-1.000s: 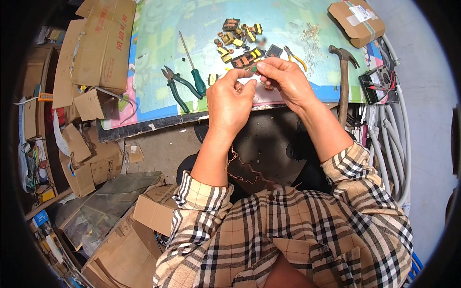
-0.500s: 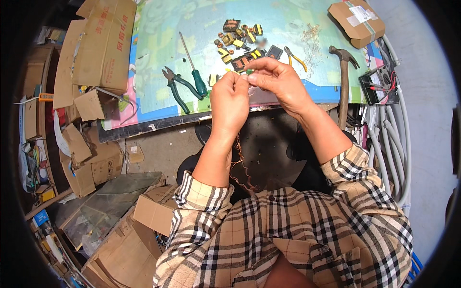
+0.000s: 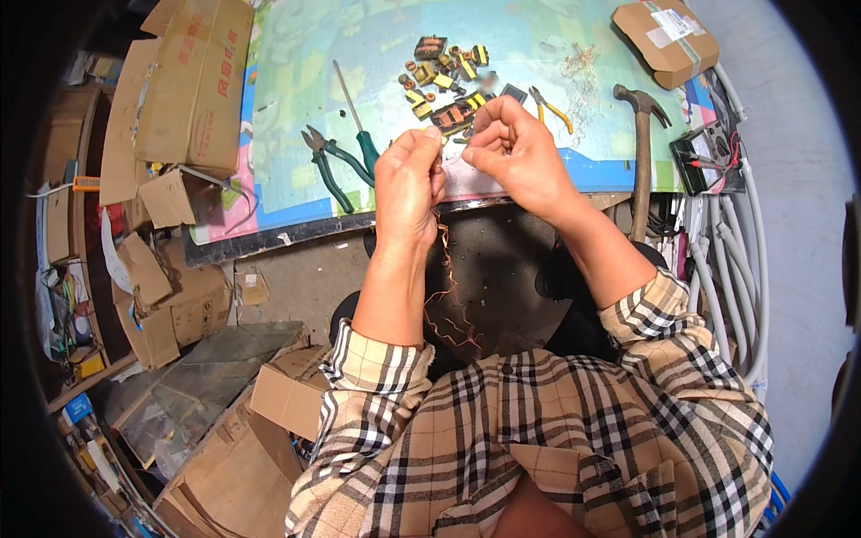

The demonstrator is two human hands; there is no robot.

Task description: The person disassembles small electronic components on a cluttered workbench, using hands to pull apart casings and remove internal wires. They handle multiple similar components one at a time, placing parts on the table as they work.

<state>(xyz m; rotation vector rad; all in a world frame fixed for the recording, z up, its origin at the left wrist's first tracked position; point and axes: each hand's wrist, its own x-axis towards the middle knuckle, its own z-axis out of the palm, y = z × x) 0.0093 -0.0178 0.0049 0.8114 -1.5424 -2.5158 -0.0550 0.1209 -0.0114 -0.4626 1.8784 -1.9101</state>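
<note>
My left hand (image 3: pixel 408 175) is closed near the table's front edge, thumb and fingers pressed together. A thin, crinkled copper wire (image 3: pixel 449 278) hangs from beneath this hand, trailing down in loose loops toward my lap. Beside it, a small gap to the right, my right hand (image 3: pixel 518 154) pinches thumb against forefinger; whatever sits at its fingertips is too small to name. Just beyond my hands lie several small transformers and coils (image 3: pixel 455 114) with yellow tape and copper windings, partly hidden by my fingers.
Green-handled pliers (image 3: pixel 330 170) and a screwdriver (image 3: pixel 364 143) lie left of my hands. To the right are small yellow-handled cutters (image 3: pixel 554 111), a wire tangle (image 3: pixel 581 81), a hammer (image 3: pixel 642 152) and a meter (image 3: pixel 704 160). Cardboard boxes (image 3: pixel 193 90) stand at left, another (image 3: pixel 668 45) far right.
My hands have come apart from each other. The left hand has shifted slightly left and turned, and the hanging wire has swung and hangs more openly.
</note>
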